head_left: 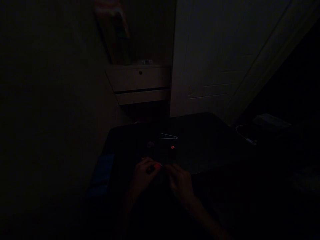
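The picture is very dark. My left hand [143,174] is closed around a small orange-red piece [157,165] that shows at its fingertips. My right hand [180,181] is close beside it, fingers pinched together near a thin pale tip that points at the piece. What my right fingers hold is too dark to make out. Beyond my hands, a small orange square [172,147] lies on the dark table [200,140]. A pair of tweezers [169,136] lies farther back. Left of the square is a small dim purplish item [150,144].
A dark blue flat item [101,173] lies at the table's left edge. Behind the table stand a drawer unit [142,80] and a pale panelled door [207,66]. To the right are a white cable [241,131] and a pale box-like object [271,120].
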Tool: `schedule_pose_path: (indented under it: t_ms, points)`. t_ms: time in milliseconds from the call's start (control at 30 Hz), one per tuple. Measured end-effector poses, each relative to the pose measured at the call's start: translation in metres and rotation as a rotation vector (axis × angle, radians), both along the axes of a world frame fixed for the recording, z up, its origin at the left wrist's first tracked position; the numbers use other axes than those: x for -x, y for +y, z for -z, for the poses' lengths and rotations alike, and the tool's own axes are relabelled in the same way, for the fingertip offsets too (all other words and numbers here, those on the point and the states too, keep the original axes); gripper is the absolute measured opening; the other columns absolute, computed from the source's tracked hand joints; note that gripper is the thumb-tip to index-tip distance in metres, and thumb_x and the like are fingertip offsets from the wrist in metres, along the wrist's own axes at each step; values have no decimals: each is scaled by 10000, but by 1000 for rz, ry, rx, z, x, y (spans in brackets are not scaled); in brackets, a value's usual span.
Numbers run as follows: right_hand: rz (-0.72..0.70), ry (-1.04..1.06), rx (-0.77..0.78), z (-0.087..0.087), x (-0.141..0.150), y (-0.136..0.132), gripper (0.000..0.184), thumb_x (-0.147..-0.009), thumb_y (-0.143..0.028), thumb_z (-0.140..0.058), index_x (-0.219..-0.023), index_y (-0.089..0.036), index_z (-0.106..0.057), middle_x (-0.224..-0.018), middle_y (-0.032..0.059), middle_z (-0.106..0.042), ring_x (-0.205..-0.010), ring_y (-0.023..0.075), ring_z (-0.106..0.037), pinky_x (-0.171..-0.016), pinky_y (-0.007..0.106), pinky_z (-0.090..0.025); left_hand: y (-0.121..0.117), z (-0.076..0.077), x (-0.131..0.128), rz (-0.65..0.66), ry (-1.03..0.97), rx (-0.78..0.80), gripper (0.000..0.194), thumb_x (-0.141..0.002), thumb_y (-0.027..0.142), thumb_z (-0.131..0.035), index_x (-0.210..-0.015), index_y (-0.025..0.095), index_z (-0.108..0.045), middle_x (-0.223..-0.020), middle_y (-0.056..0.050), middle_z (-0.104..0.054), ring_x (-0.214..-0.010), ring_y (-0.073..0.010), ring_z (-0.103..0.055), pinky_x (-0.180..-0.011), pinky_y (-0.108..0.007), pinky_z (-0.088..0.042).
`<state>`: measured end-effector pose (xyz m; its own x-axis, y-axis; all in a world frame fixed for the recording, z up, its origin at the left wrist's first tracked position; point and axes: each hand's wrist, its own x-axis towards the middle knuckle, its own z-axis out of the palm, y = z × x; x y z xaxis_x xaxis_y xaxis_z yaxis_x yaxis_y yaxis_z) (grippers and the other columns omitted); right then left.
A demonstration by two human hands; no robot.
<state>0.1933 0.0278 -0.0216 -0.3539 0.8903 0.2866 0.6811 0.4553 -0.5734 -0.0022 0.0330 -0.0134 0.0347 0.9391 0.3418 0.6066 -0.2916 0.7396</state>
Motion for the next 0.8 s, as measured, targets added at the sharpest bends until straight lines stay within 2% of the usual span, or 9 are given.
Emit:
schedule_pose_path:
  t_ms: [100, 167, 267, 433, 533, 600, 700, 800]
  points:
    - [48, -66, -30, 2, 1, -1, 487, -891, -23, -521, -1300, -204, -713, -1067, 97, -761, -879, 207, -742, -771, 265, -541, 1, 0, 0, -12, -3, 3, 112, -875, 326, -748, -896, 250, -829, -861, -35, -753, -768, -193, -685, -688, -298, -557]
    - [60, -154, -25, 1, 3, -3, 531, -862, -26, -548, -1327, -230, -700, -1092, 93, -758, -855, 209, -740, -747, 271, -537, 1, -2, -1, -15, -7, 10, 119, -873, 331, -744, -884, 245, -825, -852, -38, -752, -751, -191, -677, -677, -297, -553]
    - [66, -263, -16, -1, 6, -7, 573, -838, -51, -584, -1361, -263, -682, -1116, 91, -754, -836, 213, -738, -695, 267, -518, 2, -4, -2, -2, -12, 31, 97, -854, 294, -746, -878, 235, -820, -845, -38, -753, -737, -188, -667, -677, -299, -547]
    - [41, -311, 3, -7, 10, -12, 602, -826, -57, -582, -1382, -271, -669, -1087, 85, -759, -832, 209, -735, -654, 249, -483, 3, -5, -3, 6, -32, 50, 90, -831, 236, -747, -880, 238, -822, -843, -29, -748, -744, -187, -670, -697, -301, -542]
    - [32, -279, 36, -13, 11, -11, 567, -836, -50, -577, -1345, -270, -693, -1076, 80, -763, -811, 210, -736, -660, 253, -484, 2, -5, -3, 16, -32, 58, 111, -837, 214, -729, -889, 241, -824, -856, -31, -747, -762, -189, -674, -710, -302, -537]
    - [6, -187, 49, -14, 10, -10, 498, -877, -45, -554, -1290, -269, -722, -1029, 64, -766, -809, 194, -735, -683, 243, -492, 2, -5, -3, 20, -35, 57, 118, -834, 206, -726, -895, 236, -823, -868, -35, -748, -784, -195, -679, -719, -303, -537]
    - [-10, -36, 14, -9, 7, -7, 414, -926, -39, -514, -1182, -250, -761, -989, 58, -766, -823, 175, -733, -721, 229, -507, 2, -5, -3, 8, -26, 51, 109, -841, 233, -738, -905, 234, -826, -853, -32, -736, -766, -193, -668, -710, -305, -533]
    - [68, -47, -74, 1, 4, -8, 481, -878, -13, -520, -1257, -218, -734, -1037, 88, -764, -837, 196, -729, -732, 249, -521, 2, -3, -3, -17, -9, 50, 89, -843, 276, -761, -884, 234, -829, -802, -21, -712, -712, -182, -643, -678, -299, -522]
